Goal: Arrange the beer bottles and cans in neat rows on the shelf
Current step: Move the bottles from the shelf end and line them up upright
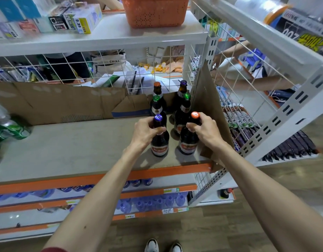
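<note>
Both hands at the right end of the grey shelf board with the orange front lip (80, 142). Left hand (148, 129) wrapped around the neck of a dark glass beer bottle with a purple cap (159, 140); right hand (205, 129) wrapped around the neck of a matching dark bottle with an orange cap (188, 140). Both bottles stand upright on the board, side by side, forming the front pair. Behind them, four more dark bottles in two columns: two green-capped (157, 106) (185, 108), then an orange-capped (157, 90) and a purple-capped (182, 89) at the back. A brown cardboard sheet (206, 99) stands just right of the right column. Judgement: step in hand is seating the front pair. To do it well, keep bases flat, line each bottle behind-to-front with its column, match the gap between columns, turn red labels forward, release necks only once steady. Green cans (9, 129) lie at the shelf's far left, not yet in rows.
</note>
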A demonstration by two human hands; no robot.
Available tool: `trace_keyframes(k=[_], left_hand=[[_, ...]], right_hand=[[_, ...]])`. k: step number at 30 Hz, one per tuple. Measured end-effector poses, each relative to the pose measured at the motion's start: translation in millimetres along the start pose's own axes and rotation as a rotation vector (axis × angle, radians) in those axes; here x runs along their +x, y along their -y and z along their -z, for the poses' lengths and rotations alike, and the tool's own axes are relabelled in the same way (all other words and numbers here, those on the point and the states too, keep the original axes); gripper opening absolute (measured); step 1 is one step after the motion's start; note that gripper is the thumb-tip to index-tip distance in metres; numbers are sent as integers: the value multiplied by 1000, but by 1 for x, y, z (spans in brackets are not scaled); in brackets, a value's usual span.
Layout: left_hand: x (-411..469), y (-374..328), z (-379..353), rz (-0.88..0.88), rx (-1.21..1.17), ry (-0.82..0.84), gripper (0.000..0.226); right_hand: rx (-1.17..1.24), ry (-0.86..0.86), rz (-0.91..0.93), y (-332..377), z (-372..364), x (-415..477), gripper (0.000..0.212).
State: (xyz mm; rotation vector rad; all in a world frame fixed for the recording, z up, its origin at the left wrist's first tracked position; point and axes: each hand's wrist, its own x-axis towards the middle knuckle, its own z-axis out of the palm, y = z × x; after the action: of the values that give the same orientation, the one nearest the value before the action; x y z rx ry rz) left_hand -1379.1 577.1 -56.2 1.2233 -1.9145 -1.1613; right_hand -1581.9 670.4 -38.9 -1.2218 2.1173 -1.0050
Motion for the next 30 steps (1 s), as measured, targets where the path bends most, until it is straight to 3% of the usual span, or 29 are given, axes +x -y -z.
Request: trace_keyframes(k=[17, 20, 22, 24, 26, 30], left_hand=[[-3, 7, -4, 8, -25, -22, 23], [-4, 3, 0, 16, -15, 13, 41], [-5, 0, 9, 13, -23, 6, 63], [-7, -2, 29, -12, -51, -60, 65], [-11, 2, 58, -27, -47, -152, 47], [-33, 27, 142, 25, 59, -382, 28]], right_hand=[[30, 67, -3, 0, 3, 0, 21], [27, 73, -19, 4, 2, -3, 34], [73, -3, -17, 12, 1, -8, 57], [124, -228, 88, 31, -5, -13, 62], [95, -380, 302, 61, -22, -17, 43], [18, -195, 586, 133, -94, -13, 25]])
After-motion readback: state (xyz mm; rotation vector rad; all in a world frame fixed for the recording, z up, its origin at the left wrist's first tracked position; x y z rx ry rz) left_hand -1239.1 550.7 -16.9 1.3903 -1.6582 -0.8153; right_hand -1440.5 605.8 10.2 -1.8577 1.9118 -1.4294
